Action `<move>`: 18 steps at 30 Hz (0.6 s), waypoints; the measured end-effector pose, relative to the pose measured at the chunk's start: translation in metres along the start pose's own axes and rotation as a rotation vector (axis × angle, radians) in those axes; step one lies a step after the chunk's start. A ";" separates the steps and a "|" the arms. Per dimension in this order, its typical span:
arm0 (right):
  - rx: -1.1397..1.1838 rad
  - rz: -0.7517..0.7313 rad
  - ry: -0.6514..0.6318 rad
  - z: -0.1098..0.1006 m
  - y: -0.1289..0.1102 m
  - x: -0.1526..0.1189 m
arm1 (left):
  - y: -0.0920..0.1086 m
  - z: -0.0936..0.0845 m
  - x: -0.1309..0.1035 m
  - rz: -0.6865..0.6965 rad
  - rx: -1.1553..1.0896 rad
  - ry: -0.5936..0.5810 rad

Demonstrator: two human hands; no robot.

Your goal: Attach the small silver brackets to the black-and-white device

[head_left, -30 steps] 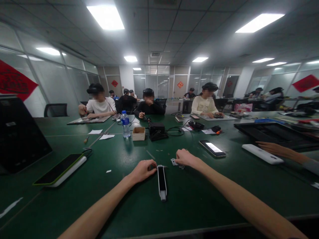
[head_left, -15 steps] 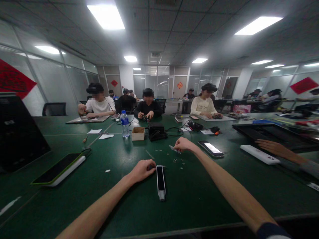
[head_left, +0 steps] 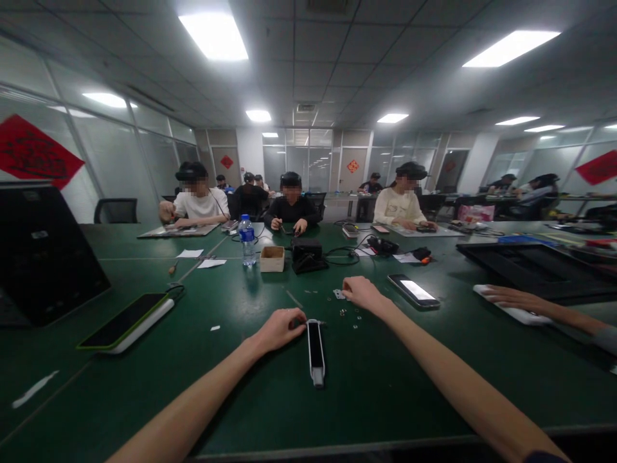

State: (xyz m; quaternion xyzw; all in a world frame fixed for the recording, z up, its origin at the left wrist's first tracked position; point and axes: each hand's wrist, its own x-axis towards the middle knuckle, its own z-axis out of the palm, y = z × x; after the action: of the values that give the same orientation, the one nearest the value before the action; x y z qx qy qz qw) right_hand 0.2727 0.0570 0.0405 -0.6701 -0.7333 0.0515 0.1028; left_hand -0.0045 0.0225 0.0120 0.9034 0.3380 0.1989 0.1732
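Note:
A slim white pen-shaped device [head_left: 315, 354] with a long dark face lies on the green table, its grey tip towards me. At its far left corner is my left hand [head_left: 283, 326], fingers curled, with thumb and fingertips against the device's end. Farther away and to the right, my right hand [head_left: 364, 292] is low over the table with its fingers pinched at the edge of a small whitish perforated piece [head_left: 338, 294]. The exact grip there is partly hidden. Several tiny shiny parts [head_left: 343, 312] lie just this side of that hand. A thin clear strip [head_left: 294, 299] lies between my hands.
A phone [head_left: 413, 290] lies to the right, near another person's hand [head_left: 523, 299] on a white device. Farther back stand a small box [head_left: 272, 260], a water bottle [head_left: 247, 241] and a black block [head_left: 308, 254]. A green-edged tablet [head_left: 123, 321] is at left.
My right hand has come down slightly, and the whitish piece now sits lower by the table. My left hand stays at the device. The other person's hand has moved onto the white device.

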 end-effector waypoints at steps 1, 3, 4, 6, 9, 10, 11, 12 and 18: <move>0.004 -0.068 -0.026 0.001 0.000 -0.006 | 0.000 0.000 0.000 0.002 0.001 0.001; 0.018 -0.208 -0.089 0.005 0.001 -0.015 | 0.000 0.000 0.000 0.000 0.004 0.000; 0.025 -0.268 -0.112 0.008 0.001 -0.019 | 0.000 0.000 0.000 -0.001 0.005 0.000; 0.038 -0.340 -0.115 0.015 0.004 -0.024 | -0.001 0.001 0.000 0.003 0.005 0.005; 0.070 -0.399 -0.074 0.025 0.009 -0.024 | -0.002 0.001 0.000 0.014 0.008 0.021; 0.077 -0.404 -0.059 0.027 0.010 -0.024 | -0.002 0.001 0.000 0.016 0.008 0.025; 0.078 -0.404 -0.046 0.028 0.011 -0.024 | -0.002 0.002 0.000 0.016 0.007 0.026; 0.076 -0.401 -0.028 0.029 0.011 -0.024 | -0.002 0.002 0.000 0.015 0.006 0.025; 0.153 -0.456 0.099 0.023 -0.008 -0.039 | -0.002 0.001 0.001 -0.003 0.021 0.006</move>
State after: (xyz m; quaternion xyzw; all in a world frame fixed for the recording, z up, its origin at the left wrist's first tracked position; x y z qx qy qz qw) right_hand 0.2633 0.0191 0.0161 -0.4793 -0.8536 0.0496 0.1978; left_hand -0.0042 0.0240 0.0102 0.9040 0.3419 0.1981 0.1631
